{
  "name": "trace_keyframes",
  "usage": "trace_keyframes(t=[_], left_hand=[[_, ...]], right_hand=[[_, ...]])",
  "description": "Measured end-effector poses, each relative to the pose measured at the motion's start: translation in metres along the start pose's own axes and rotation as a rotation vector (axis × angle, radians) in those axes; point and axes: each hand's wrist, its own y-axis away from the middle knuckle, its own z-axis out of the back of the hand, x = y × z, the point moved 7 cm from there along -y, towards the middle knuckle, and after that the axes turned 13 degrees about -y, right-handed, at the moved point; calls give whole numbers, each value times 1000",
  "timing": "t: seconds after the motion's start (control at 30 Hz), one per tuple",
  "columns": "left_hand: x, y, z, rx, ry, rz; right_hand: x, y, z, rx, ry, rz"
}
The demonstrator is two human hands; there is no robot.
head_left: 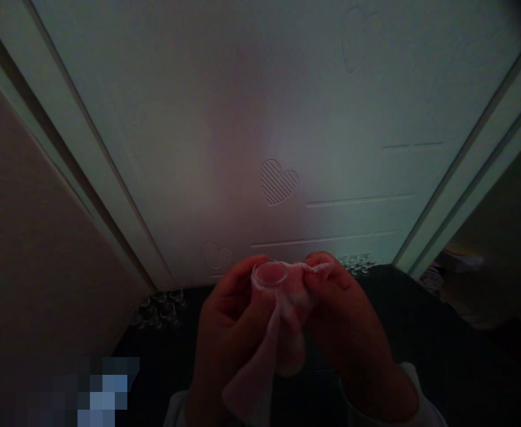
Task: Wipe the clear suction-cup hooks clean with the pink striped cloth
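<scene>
In the head view, my left hand [231, 326] is closed around a small clear cup [271, 273], its round rim facing up. A thin pink cloth [251, 385] wraps the cup and hangs down below my left thumb. My right hand [342, 308] pinches a bunched part of this cloth just right of the rim. Both hands are close together, joined by the cloth. The cup's lower part is hidden by cloth and fingers, and the light is dim.
Several small clear cups [160, 308] stand on the dark tabletop [153, 367] at left, more clear pieces [357, 264] at the back right. A pale panel [198, 148] with carved hearts rises behind. Loose items [460, 261] lie at far right.
</scene>
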Motion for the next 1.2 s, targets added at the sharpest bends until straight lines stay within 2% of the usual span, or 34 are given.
trace_keyframes(t=[0.1,0.2,0.37,0.67,0.9,1.1,1.2], left_hand=[[-3,0,-1,45,22,-126],[-4,-1,3,9,6,-203],[-9,-2,2,2,-1,-245],[-6,-5,10,-106,-3,-224],[-6,-5,-1,6,37,-243],[-4,-4,7,-81,81,-188],[-2,-4,6,-52,83,-163]], right_hand=[[7,5,-2,12,146,139],[11,12,-7,36,294,253],[8,18,-21,196,487,273],[7,21,-23,240,644,302],[7,18,-19,184,603,334],[5,19,-24,258,657,350],[8,20,-26,277,686,383]])
